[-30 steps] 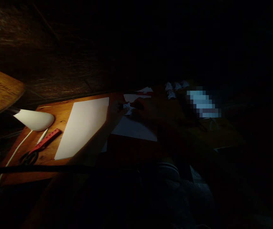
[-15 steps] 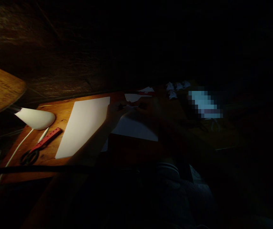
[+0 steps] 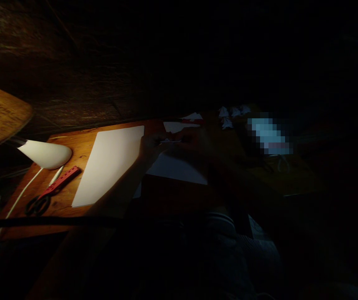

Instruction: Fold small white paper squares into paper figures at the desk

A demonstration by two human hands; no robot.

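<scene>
Deep shadow covers both hands over the middle of the wooden table. My left hand [image 3: 151, 143] and my right hand [image 3: 195, 139] face each other, closed on a small piece of white paper [image 3: 171, 141] stretched between them. Most of the fingers are too dark to make out. Just below the hands lies a white sheet of paper [image 3: 179, 168]. Left of it, a larger white sheet [image 3: 111, 164] sits in the lamplight, partly covered by my left forearm. Beyond my hands are irregular paper pieces [image 3: 181, 126] with something red among them.
A lamp with a white base [image 3: 47, 154] and a wooden-looking shade [image 3: 2, 110] stands left. Nearby lie black-handled scissors [image 3: 38, 205] with a red cover and a white pen [image 3: 56, 175]. Several small folded papers [image 3: 227, 122] and a pixelated bright screen [image 3: 269, 135] are at right.
The small paper between my hands shows a little flatter and straighter than before. My hands have barely shifted, and the things on the table stay in place.
</scene>
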